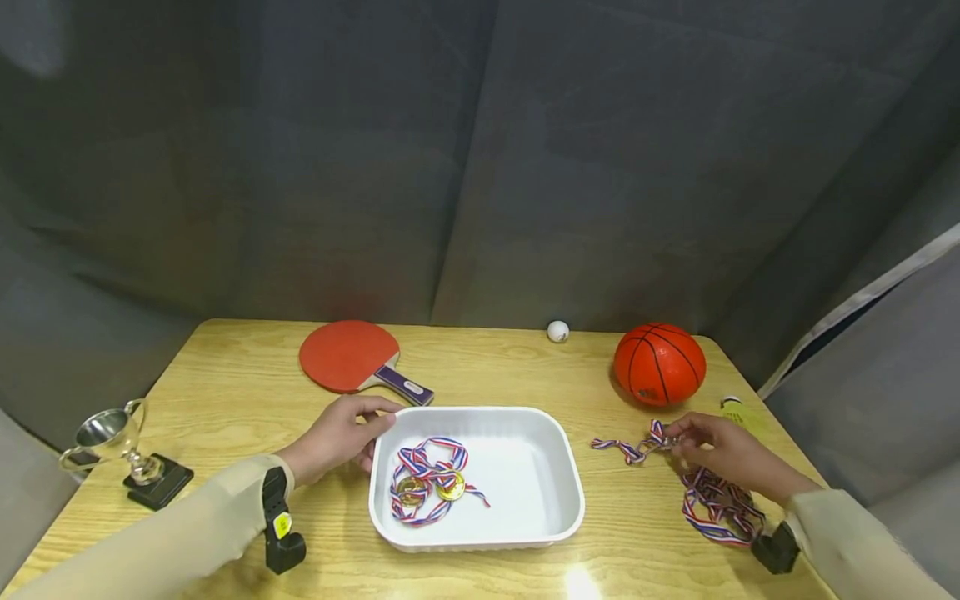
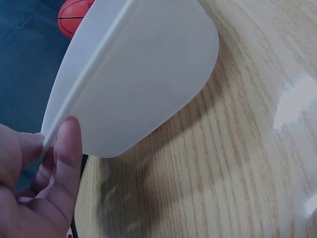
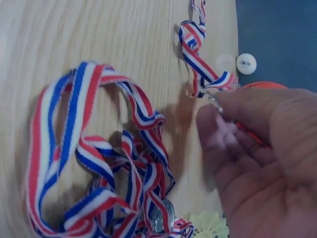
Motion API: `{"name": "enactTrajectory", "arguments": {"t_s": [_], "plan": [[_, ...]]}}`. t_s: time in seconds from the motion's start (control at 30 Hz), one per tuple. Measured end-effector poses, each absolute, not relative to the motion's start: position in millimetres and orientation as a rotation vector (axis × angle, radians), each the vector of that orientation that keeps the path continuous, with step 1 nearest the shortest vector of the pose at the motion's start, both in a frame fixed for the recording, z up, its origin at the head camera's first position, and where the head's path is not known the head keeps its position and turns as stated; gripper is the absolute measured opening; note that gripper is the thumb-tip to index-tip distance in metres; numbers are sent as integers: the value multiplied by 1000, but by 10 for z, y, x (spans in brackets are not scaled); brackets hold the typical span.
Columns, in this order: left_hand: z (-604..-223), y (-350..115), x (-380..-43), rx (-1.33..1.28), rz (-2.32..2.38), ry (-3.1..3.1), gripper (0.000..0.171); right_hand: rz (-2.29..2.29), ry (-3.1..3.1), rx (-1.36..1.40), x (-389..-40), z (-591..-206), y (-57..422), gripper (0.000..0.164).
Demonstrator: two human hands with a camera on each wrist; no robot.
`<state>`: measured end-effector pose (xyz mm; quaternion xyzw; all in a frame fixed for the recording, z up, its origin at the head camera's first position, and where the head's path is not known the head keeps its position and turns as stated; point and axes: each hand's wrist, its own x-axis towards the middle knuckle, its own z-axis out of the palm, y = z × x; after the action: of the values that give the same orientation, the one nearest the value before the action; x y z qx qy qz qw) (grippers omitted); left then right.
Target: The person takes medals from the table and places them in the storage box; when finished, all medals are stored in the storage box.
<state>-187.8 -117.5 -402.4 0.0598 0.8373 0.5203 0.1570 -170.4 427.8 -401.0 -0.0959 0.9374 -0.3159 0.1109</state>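
My left hand [image 1: 347,435] pinches the left rim of a white tray [image 1: 555,508], thumb on one side and fingers on the other, as the left wrist view shows. Inside the tray lie gold medals [image 1: 451,486] with tangled red, white and blue ribbons. On the right, my right hand [image 1: 723,450] pinches a silvery medal [image 3: 214,101] by its edge, most of it hidden by the fingers. Its striped ribbon [image 3: 198,59] trails away over the table. Beside and below that hand sits a heap of striped medal ribbons [image 3: 84,119], with a silvery medal [image 3: 163,216] partly showing.
A silver trophy cup [image 1: 108,437] on a black base stands at the left. Behind the tray lie a red table tennis paddle [image 1: 348,357] and a white ball [image 1: 558,332]. A small red basketball [image 1: 660,364] and a yellow shuttlecock [image 1: 738,412] are at the right.
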Motion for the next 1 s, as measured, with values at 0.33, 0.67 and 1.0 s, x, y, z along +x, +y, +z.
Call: {"name": "enactTrajectory", "arguments": {"t_s": [0.33,0.67,1.0], "plan": [[-4002,-1166,-1880,160,1489,2401,32,-1205,2722,-292,-1678,-3918,4158,27],[-4014,-1168,-1882,168,1507,2399,32,-1472,2604,-476,-1700,-3528,3822,38],[-3999,-1163,-1863,167,1500,2404,33,-1443,2687,-587,-1767,-2699,3433,36]]}}
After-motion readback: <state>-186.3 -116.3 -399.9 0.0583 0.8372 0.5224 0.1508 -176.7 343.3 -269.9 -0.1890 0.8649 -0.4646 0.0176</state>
